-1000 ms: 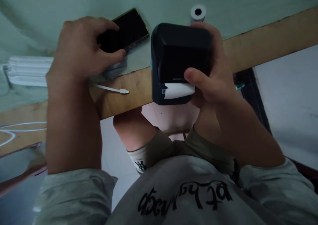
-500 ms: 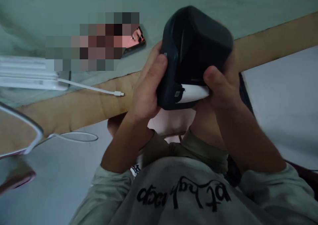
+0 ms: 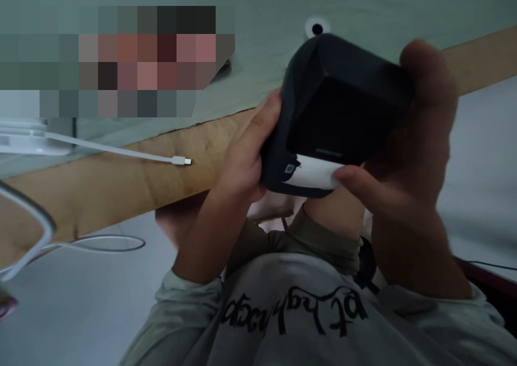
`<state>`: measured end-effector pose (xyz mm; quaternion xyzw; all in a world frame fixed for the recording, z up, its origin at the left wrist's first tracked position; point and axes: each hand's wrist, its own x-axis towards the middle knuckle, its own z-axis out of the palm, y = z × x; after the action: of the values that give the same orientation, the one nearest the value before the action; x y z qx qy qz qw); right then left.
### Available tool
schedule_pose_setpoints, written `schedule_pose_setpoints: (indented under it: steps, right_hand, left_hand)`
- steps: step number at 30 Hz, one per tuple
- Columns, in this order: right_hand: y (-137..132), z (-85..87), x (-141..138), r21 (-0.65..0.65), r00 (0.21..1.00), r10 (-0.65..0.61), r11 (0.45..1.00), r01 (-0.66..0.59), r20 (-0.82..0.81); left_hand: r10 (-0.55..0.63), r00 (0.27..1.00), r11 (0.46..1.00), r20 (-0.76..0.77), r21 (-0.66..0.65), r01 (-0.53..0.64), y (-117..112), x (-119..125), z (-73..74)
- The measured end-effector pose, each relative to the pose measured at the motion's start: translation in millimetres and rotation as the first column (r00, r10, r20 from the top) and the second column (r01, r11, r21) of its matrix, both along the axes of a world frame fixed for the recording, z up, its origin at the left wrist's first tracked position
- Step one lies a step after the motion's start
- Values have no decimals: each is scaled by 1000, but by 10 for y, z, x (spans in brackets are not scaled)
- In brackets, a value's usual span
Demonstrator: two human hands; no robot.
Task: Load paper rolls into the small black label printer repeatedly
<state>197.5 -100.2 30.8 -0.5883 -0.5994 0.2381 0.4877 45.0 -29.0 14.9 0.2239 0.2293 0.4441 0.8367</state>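
Looks like the handling step: printer (image 3: pixel 347 107) held up by the table (image 3: pixel 121 172) edge, left hand (image 3: pixel 247 153) clasping its left side, right hand (image 3: pixel 420 156) spread wide at the paper (image 3: pixel 311 172), grip unclear; turning it calls for steady left support.

Black script (image 3: pixel 319 317) stands on the shirt (image 3: pixel 299 323) below the printer (image 3: pixel 347 102), upside down; its wording cannot be read for sure. A small square symbol (image 3: pixel 290 168) marks the printer's lower left; a faint marking (image 3: pixel 329 153) on its front is illegible.
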Motion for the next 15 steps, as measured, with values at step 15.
schedule_pose_setpoints:
  steps: [15]
  right_hand:
    - [119,282,165,4,949,147,988,-154,280]
  left_hand:
    - [-44,999,995,-4,-84,44,64,0,112]
